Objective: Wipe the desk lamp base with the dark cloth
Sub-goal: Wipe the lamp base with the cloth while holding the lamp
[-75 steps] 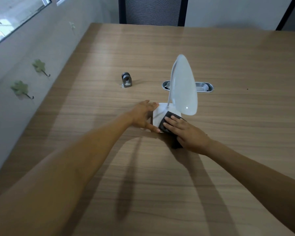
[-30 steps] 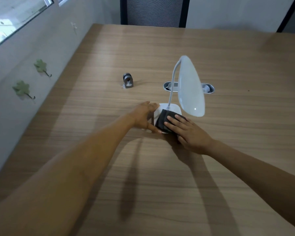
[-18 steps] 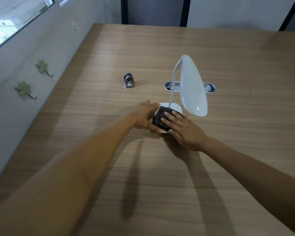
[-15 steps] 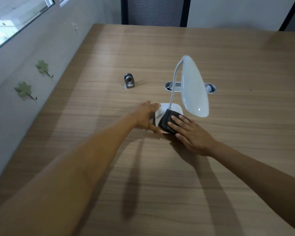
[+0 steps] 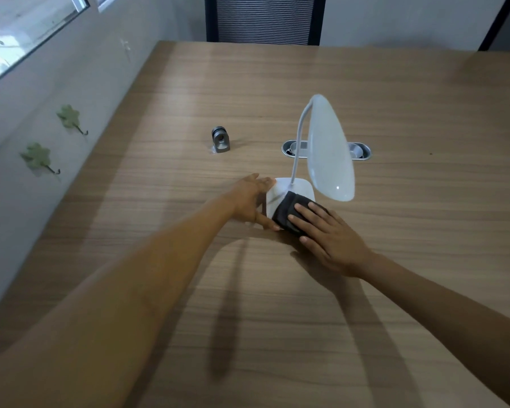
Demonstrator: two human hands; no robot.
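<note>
A white desk lamp stands mid-table, its flat square base (image 5: 289, 188) partly covered. A thin neck rises from the base to the oval lamp head (image 5: 329, 151), which hangs over the base's right side. The dark cloth (image 5: 286, 209) lies on the near half of the base. My right hand (image 5: 327, 234) presses flat on the cloth, fingers stretched out together. My left hand (image 5: 252, 198) grips the base's left edge, thumb along its near side.
A small silver metal cylinder (image 5: 220, 139) stands on the wooden table (image 5: 189, 98) left of the lamp. An oval cable grommet (image 5: 358, 150) sits behind the lamp head. A wall with green leaf hooks (image 5: 37, 156) runs along the left; a black chair (image 5: 264, 19) stands at the far edge.
My right hand has slid the cloth back and forth over the base, left and then right again toward the near edge. My left hand has stayed on the base's left edge.
</note>
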